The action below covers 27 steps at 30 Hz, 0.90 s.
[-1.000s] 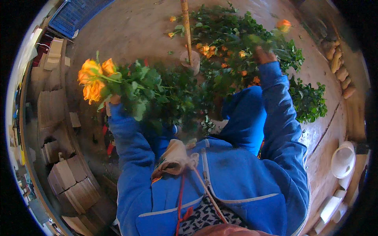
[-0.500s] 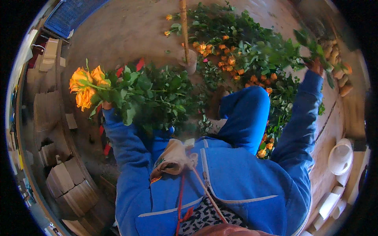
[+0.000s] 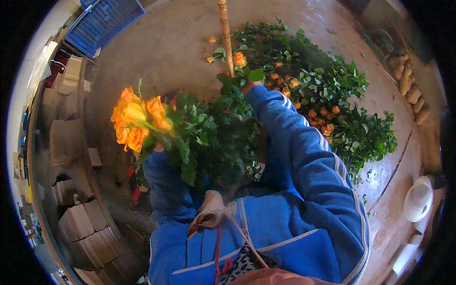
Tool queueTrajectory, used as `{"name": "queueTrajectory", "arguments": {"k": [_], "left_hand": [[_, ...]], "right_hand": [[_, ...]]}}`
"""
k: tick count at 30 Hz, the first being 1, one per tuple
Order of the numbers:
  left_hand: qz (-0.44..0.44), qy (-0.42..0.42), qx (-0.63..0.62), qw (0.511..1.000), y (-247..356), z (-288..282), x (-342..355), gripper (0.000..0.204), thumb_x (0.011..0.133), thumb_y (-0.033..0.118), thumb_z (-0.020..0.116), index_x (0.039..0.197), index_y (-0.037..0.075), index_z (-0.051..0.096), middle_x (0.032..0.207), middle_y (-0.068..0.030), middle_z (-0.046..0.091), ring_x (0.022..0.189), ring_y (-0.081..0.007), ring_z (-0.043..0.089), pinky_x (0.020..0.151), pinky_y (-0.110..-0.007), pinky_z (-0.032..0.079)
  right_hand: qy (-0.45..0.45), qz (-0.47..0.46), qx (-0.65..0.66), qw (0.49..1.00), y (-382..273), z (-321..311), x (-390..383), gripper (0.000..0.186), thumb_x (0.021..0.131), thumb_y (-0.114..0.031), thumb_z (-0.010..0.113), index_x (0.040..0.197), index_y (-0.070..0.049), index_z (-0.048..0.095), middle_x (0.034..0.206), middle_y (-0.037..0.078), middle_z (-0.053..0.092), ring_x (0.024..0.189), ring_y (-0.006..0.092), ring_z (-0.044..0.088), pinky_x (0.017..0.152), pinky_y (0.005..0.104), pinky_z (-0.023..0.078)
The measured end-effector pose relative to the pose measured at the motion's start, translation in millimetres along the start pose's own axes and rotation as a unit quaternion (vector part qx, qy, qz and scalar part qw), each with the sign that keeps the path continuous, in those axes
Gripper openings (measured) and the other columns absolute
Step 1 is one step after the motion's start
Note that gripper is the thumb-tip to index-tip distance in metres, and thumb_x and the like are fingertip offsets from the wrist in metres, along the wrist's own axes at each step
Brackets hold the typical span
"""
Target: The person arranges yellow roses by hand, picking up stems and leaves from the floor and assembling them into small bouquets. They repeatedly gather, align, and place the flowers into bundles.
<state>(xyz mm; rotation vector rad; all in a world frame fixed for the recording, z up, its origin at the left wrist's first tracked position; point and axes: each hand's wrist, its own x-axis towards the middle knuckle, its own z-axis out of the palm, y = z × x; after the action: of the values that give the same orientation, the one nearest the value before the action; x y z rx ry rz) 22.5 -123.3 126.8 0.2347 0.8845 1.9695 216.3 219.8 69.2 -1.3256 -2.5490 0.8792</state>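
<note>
My left hand (image 3: pixel 159 145), mostly hidden by leaves, grips a bunch of yellow-orange roses (image 3: pixel 133 116), their heads to the left and dark leafy stems across my lap. My right hand (image 3: pixel 249 84) is stretched forward near the upright bamboo pole (image 3: pixel 225 33), closed on a rose stem with an orange head (image 3: pixel 240 59) and leaves that cover most of the fingers. Just right of that hand, a large pile of roses (image 3: pixel 316 64) with green leaves and orange heads lies on the floor (image 3: pixel 166 42), extending down beside my right forearm.
A blue plastic crate (image 3: pixel 102 26) stands at the upper left. Cardboard pieces (image 3: pixel 66 142) fill a wooden shelf along the left. Tan lumpy objects (image 3: pixel 406 80) lie at the upper right, and white cylindrical objects (image 3: pixel 418 199) at the lower right.
My right hand has swung from the far right inward to the middle near the pole, holding a rose. The bunch in my left hand has moved slightly right and down.
</note>
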Motion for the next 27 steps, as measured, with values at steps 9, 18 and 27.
{"name": "queueTrajectory", "arguments": {"k": [9,18,27], "left_hand": [[-0.027,-0.017,-0.012,0.999,4,7,-10,0.054,0.083,0.035,0.050,0.127,0.008,0.036,0.130,-0.0092,0.039,0.119,-0.0275,0.036,0.099,-0.040,0.029],[-0.091,-0.123,-0.023,0.988,-7,33,-26,0.053,0.084,0.034,0.049,0.127,0.007,0.036,0.130,-0.0092,0.039,0.119,-0.0276,0.036,0.099,-0.040,0.030],[-0.008,-0.063,-0.013,0.998,-11,114,-100,0.052,0.080,0.024,0.058,0.125,0.006,0.038,0.126,-0.0093,0.043,0.115,-0.0264,0.040,0.097,-0.038,0.032]], "right_hand": [[0.127,-0.012,0.037,0.991,-11,40,35,0.046,0.066,-0.017,0.064,0.109,-0.007,0.052,0.095,0.019,0.059,0.083,0.0349,0.057,0.068,0.0403,0.047],[0.217,-0.208,0.046,0.953,-30,-76,-73,0.033,0.074,-0.022,0.056,0.105,-0.013,0.056,0.103,0.015,0.056,0.086,0.0333,0.057,0.070,0.0415,0.048],[0.327,-0.202,-0.336,0.860,115,-279,-257,0.050,0.075,-0.009,0.053,0.122,-0.026,0.045,0.088,0.009,0.052,0.083,0.0307,0.054,0.067,0.0376,0.047]]}}
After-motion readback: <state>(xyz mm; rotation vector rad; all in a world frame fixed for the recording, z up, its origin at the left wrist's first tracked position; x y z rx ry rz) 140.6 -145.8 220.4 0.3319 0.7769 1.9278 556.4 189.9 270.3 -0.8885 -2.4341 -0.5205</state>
